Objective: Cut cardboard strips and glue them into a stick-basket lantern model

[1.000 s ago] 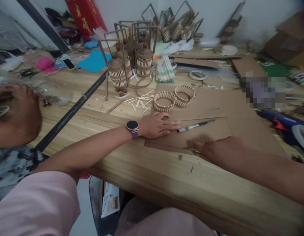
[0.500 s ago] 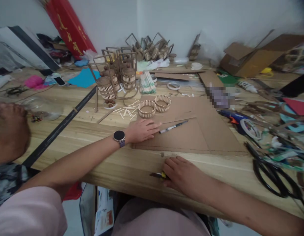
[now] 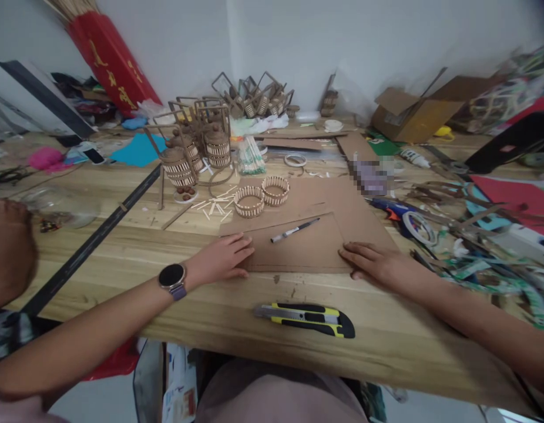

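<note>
A flat brown cardboard sheet lies on the wooden table before me, with pencil-like lines drawn on it. At its left edge rests my left hand, fingers stretched out, a dark round watch on the wrist. My right hand lies flat on the sheet's right side, holding nothing. Between the hands a pen lies on the cardboard. Close to the table's front edge is a yellow and black utility knife, untouched. Two small round slatted rings sit on the sheet's far left part.
Small slatted lanterns or buckets with handles stand behind thin loose sticks. At right lie a blue glue gun, a tape roll and tangled strips. A cardboard box stands at back right. Another person's arm is at far left.
My right hand has let go of the utility knife, now on the table, and moved onto the cardboard's right side. My left hand has shifted left and nearer to me. The view has turned slightly.
</note>
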